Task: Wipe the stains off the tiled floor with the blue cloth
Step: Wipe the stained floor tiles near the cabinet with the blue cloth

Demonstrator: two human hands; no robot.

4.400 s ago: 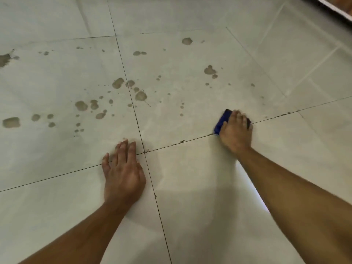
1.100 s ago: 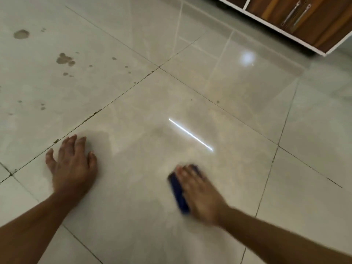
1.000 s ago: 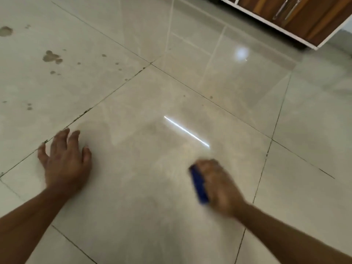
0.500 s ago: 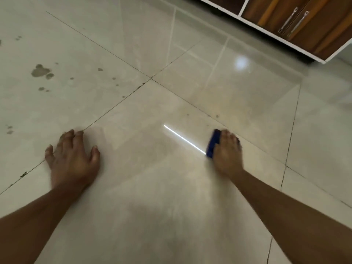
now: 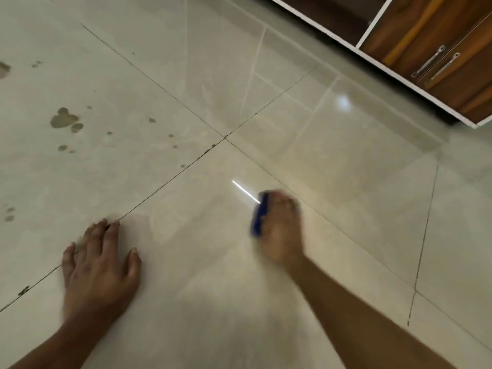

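Note:
My right hand [image 5: 282, 230], blurred by motion, holds the folded blue cloth [image 5: 258, 217] down on a glossy beige tile, close to a diagonal grout line. Only the cloth's left edge shows beside the hand; the rest is under my palm and fingers. My left hand [image 5: 99, 265] lies flat on the floor at the lower left, fingers spread, fingertips at another grout line. Brown stains [image 5: 64, 120] of several sizes dot the tile at the left, well away from the cloth. Smaller spots [image 5: 170, 135] lie nearer the tile corner.
A wooden cabinet [image 5: 436, 49] with a white frame and metal handles stands on the floor at the top right. A bright light streak [image 5: 245, 191] reflects off the tile just left of the cloth. Grout lines meet at a corner [image 5: 225, 137].
Over the last second my right hand swept the cloth away from me across the tile, toward the far grout line. My left hand stayed planted. The view shifted slightly.

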